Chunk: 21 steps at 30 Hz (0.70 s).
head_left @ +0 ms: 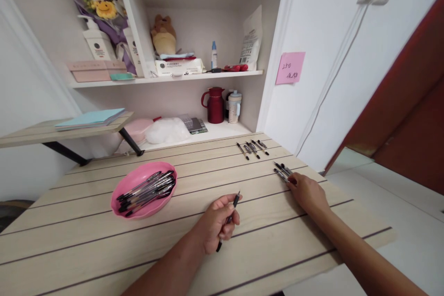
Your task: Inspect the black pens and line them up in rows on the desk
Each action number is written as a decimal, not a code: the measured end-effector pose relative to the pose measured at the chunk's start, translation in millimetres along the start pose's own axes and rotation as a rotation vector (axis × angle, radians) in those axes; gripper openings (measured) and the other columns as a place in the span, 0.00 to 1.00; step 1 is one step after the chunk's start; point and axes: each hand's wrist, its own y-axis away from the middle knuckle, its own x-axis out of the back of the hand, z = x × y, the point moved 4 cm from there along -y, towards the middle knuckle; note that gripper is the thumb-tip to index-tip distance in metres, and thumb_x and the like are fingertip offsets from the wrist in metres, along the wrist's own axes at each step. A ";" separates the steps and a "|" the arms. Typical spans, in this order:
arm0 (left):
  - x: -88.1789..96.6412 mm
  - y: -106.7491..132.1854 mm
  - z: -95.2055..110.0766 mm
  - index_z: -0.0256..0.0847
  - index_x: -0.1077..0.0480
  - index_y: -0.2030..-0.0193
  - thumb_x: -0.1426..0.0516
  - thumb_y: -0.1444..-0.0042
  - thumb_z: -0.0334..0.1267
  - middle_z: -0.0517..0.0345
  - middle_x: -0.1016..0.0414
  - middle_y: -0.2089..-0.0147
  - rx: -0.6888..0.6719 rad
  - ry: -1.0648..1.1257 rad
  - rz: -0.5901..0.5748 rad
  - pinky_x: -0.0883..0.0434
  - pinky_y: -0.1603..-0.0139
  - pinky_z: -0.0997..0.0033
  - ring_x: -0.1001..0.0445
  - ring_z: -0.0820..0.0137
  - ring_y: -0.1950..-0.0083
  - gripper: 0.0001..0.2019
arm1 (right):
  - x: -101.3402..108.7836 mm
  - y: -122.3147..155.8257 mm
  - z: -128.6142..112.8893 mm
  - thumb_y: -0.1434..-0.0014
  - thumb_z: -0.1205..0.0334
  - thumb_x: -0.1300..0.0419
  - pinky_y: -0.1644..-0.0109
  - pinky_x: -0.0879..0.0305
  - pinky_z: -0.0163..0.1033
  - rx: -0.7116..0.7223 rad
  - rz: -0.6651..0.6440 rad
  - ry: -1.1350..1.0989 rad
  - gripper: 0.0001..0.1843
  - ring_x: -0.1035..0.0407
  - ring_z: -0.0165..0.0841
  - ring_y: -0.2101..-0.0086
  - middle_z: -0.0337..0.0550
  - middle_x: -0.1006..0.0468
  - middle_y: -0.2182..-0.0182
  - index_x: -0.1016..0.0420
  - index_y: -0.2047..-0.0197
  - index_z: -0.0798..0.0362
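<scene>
My left hand (217,224) is curled around a black pen (229,218) that points up and away over the middle of the wooden table (86,240). My right hand (307,192) rests on the table to the right, its fingertips touching a small group of black pens (281,170); its fingers look closed on them. Farther back lies another row of several black pens (252,148). A pink bowl (138,176) at the left holds several more black pens (147,190).
Behind the table, white shelves (166,79) carry a dark red jug (215,105), a cup, bottles, a plush toy and packets. A side shelf with a blue folder (90,118) juts out at the left. A pink note (290,68) hangs on the right wall.
</scene>
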 end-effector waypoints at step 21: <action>0.3 -0.9 -0.2 0.41 0.39 0.50 0.44 0.50 0.40 0.64 0.35 0.75 -0.006 -0.023 0.007 0.60 0.85 0.81 0.51 0.85 0.86 0.20 | -3.1 -6.7 -5.2 0.43 0.53 0.54 0.70 0.44 0.38 0.019 -0.070 0.153 0.15 0.30 0.40 0.64 0.48 0.25 0.65 0.32 0.66 0.53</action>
